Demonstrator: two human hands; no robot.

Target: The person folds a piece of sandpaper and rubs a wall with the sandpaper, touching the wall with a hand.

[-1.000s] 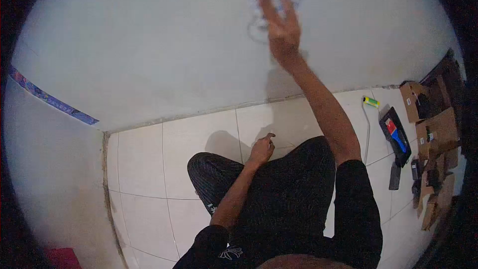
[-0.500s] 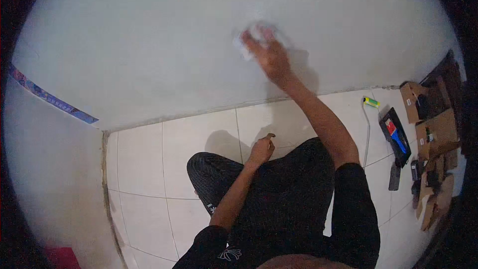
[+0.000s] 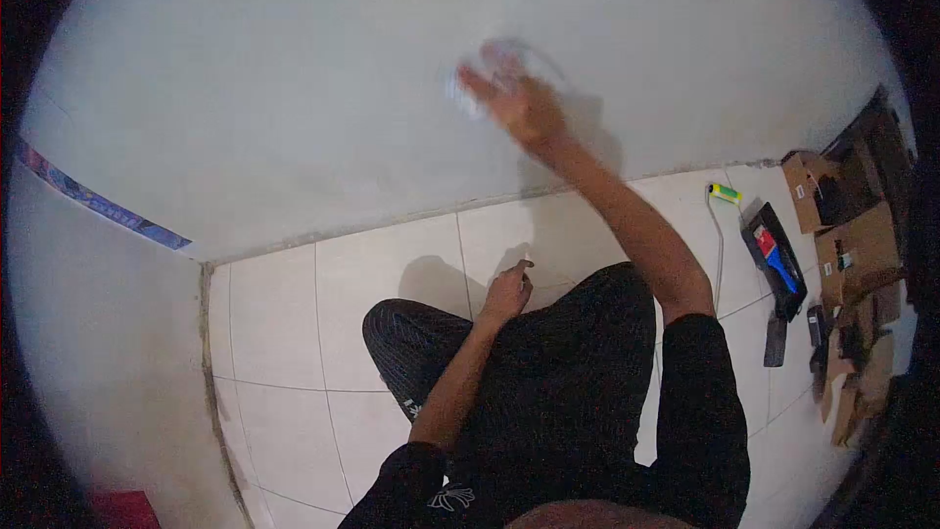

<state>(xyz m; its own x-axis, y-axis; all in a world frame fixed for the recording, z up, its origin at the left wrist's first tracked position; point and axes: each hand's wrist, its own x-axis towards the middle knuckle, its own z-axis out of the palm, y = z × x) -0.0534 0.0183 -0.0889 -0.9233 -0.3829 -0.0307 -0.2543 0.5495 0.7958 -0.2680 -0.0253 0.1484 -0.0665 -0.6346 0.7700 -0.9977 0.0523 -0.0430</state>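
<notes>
Against the grey-white wall (image 3: 323, 118), my right hand (image 3: 514, 103) is raised with its fingers partly spread. A whitish, motion-blurred thing (image 3: 465, 96) shows under and beside its fingertips, pressed to the wall; what it is I cannot make out. A dark curved streak arcs just right of the fingers. My left hand (image 3: 507, 289) hangs loosely over my crossed legs, above the tiled floor, with its fingers loosely bent and apart and nothing visible in it.
On the floor at the right lie a paint roller (image 3: 725, 193), a black tray (image 3: 791, 299) with a red and blue brush (image 3: 774, 257), and open cardboard boxes (image 3: 857, 253). A patterned strip (image 3: 98, 204) runs along the left wall. Something red (image 3: 125, 509) is at the lower left.
My right hand has come down and to the left along the wall with the whitish thing, most of it in the first half second. My left hand has stayed nearly still.
</notes>
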